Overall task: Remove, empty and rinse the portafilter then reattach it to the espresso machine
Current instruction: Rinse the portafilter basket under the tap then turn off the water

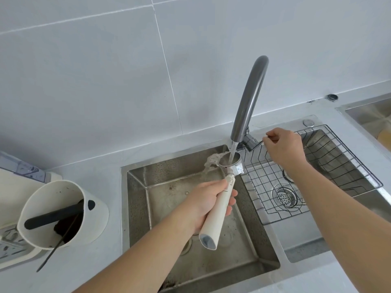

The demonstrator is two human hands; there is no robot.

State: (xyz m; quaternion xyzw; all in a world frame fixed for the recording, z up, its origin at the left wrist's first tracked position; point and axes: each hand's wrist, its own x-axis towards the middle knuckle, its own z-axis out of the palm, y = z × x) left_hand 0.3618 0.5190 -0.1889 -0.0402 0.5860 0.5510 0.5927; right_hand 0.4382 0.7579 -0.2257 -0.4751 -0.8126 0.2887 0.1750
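Note:
My left hand grips the cream handle of the portafilter, holding it over the left sink basin. Its metal basket head sits right under the grey tap spout. Water runs from the spout into the basket and spills over its left rim. My right hand is closed on the thin tap lever behind the spout. The espresso machine shows only as a white corner at the far left edge.
A white knock box with a black bar and dark coffee grounds stands on the counter left of the sink. A wire rack sits in the right basin over a drain strainer. A tiled wall rises behind.

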